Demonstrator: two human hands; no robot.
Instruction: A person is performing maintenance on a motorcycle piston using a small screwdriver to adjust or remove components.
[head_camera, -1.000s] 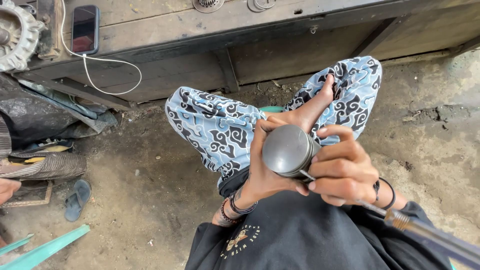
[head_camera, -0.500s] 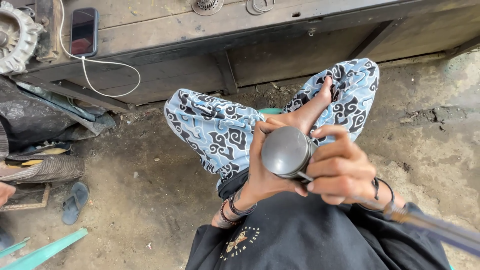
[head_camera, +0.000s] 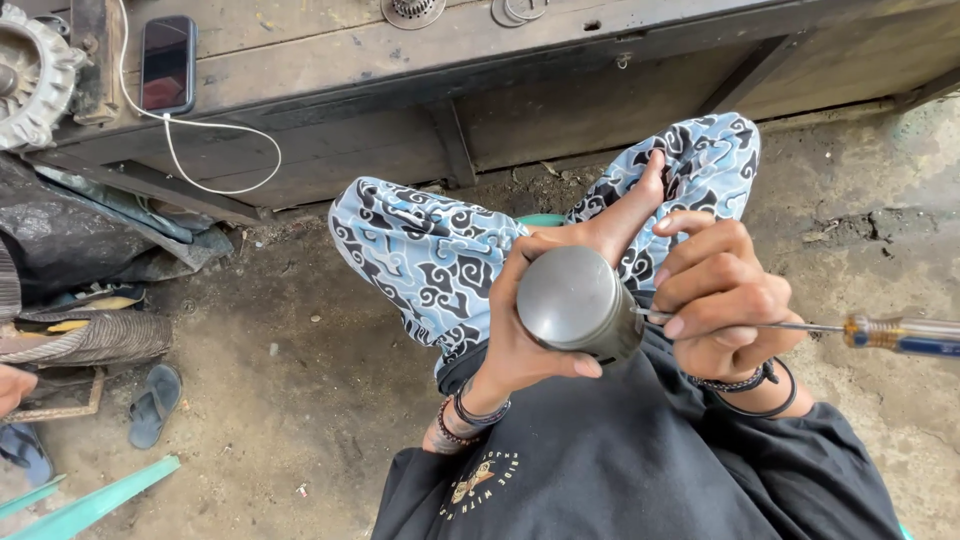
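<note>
While the person sits low over a bare, dusty concrete floor (head_camera: 300, 400), a black shirt (head_camera: 640, 470) fills the nearest part of the view and blue-and-white patterned trousers (head_camera: 420, 250) cover the folded legs just beyond it. At the centre, the left hand (head_camera: 525, 335) is clenched around a grey metal cylinder (head_camera: 578, 302), thumb under its lower edge and fingers wrapped over the top, with the flat round face turned toward the camera. Touching the cylinder at its 3 o'clock side, the right hand (head_camera: 722, 300) has its fingers curled and pinched around the thin shaft of a screwdriver (head_camera: 860, 330), whose amber and blue handle sticks out toward 3 o'clock. Dark bands ring both wrists.

Farther out on the floor, a grey sandal (head_camera: 152, 403) lies at 9 o'clock, with a teal strip (head_camera: 95, 505) at 8 o'clock near the frame's corner. A ribbed flat object (head_camera: 85, 338) and dark crumpled sheeting (head_camera: 80, 235) sit beyond the sandal. At 12 o'clock, a worn wooden bench (head_camera: 500, 70) closes off the far side, its dark underside walling in the space ahead of the knees. On the bench, at 10 o'clock, a phone (head_camera: 167, 63) lies with a white cable (head_camera: 215, 150) looping down over the edge, beside a toothed metal part (head_camera: 35, 75).
</note>
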